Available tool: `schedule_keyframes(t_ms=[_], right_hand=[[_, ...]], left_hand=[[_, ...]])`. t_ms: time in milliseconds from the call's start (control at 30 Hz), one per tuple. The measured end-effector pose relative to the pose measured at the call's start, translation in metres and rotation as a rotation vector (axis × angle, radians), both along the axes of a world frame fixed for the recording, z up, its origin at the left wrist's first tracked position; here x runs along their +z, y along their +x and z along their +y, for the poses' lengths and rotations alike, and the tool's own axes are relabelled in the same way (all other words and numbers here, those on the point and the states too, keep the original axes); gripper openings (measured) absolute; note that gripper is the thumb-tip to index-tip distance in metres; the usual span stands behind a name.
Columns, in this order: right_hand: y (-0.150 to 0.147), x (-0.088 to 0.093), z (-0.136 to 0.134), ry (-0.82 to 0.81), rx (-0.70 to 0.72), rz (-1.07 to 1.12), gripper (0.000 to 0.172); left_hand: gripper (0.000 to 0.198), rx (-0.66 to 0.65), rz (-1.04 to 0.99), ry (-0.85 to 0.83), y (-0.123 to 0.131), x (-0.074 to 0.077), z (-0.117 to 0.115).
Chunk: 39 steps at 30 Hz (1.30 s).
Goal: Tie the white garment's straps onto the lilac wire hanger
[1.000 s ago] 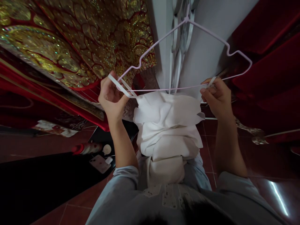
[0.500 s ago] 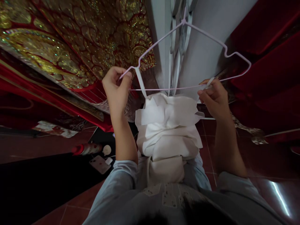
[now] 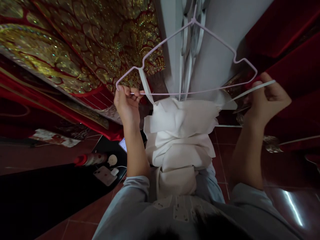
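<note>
A pale wire hanger [image 3: 212, 35] hangs in front of me, its hook up by a grey wall. Below it droops a white garment [image 3: 181, 133]. One white strap [image 3: 146, 85] is looped over the hanger's left shoulder notch. My left hand [image 3: 127, 103] is closed on the hanger's bottom bar at its left end. My right hand [image 3: 266, 98] is out past the hanger's right end, pinching the other white strap [image 3: 246, 90] and holding it taut.
Red and gold sequinned fabric [image 3: 75, 46] hangs at the upper left, dark red cloth [image 3: 295, 53] at the right. On the floor at the left lie a red-capped bottle [image 3: 88, 159], a phone [image 3: 105, 175] and small white items. The floor has red tiles.
The left strap went over the hanger's left notch, and my left hand dropped to grip the bottom bar. My right hand moved right and up, pulling the other strap out past the hanger's right end.
</note>
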State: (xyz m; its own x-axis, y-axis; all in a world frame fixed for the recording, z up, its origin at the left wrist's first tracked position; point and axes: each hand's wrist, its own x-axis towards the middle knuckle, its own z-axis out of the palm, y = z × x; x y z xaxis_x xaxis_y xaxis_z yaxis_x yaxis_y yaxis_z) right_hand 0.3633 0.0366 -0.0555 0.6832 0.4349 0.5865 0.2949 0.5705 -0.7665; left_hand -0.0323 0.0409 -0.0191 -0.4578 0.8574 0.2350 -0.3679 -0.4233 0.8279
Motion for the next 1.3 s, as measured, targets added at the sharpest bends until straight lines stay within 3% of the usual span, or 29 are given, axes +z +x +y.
schedule_keyframes(t_ms=[100, 267, 367, 467, 533, 600, 700, 767, 867, 967, 1133, 1200, 1300], right_hand=[[0.018, 0.005, 0.007, -0.002, 0.078, -0.009, 0.032], [0.002, 0.056, 0.014, -0.253, 0.297, -0.284, 0.04], [-0.008, 0.085, 0.018, -0.347, 0.246, -0.52, 0.04], [-0.015, 0.094, 0.013, -0.229, 0.086, -0.644, 0.042], [-0.025, 0.09, 0.002, -0.052, 0.015, -0.661, 0.034], [-0.041, 0.08, -0.013, 0.032, 0.102, -0.689, 0.023], [-0.069, 0.057, -0.035, -0.186, 0.458, -0.763, 0.029], [-0.084, 0.039, -0.043, -0.329, 0.592, -0.742, 0.04], [-0.099, 0.014, -0.048, -0.378, 0.554, -0.62, 0.044], [-0.108, -0.005, -0.049, -0.347, 0.461, -0.544, 0.038], [-0.123, -0.02, -0.049, -0.295, 0.385, -0.505, 0.034], [-0.129, -0.022, -0.048, -0.277, 0.369, -0.484, 0.032], [-0.136, -0.024, -0.049, -0.252, 0.362, -0.466, 0.029]], left_hand=[[0.065, -0.003, 0.013, -0.009, -0.006, 0.002, 0.002], [0.063, -0.024, 0.071, -0.015, -0.01, -0.004, 0.004], [0.058, -0.039, 0.038, 0.009, -0.012, -0.009, 0.004], [0.055, -0.056, 0.001, 0.045, -0.012, -0.01, 0.004], [0.055, -0.047, -0.016, 0.068, -0.01, -0.009, 0.004], [0.057, -0.034, -0.032, 0.086, -0.009, -0.008, 0.004], [0.059, -0.062, -0.04, 0.075, -0.009, -0.013, 0.004], [0.056, -0.099, -0.051, 0.054, -0.009, -0.021, 0.002], [0.048, -0.131, -0.024, 0.024, -0.004, -0.033, -0.008], [0.046, -0.143, 0.17, 0.004, 0.006, -0.038, -0.03], [0.038, -0.262, 0.521, 0.013, 0.02, -0.018, -0.068], [0.039, -0.286, 0.494, 0.027, 0.019, -0.002, -0.073], [0.035, -0.281, 0.248, 0.121, 0.009, 0.021, -0.063]])
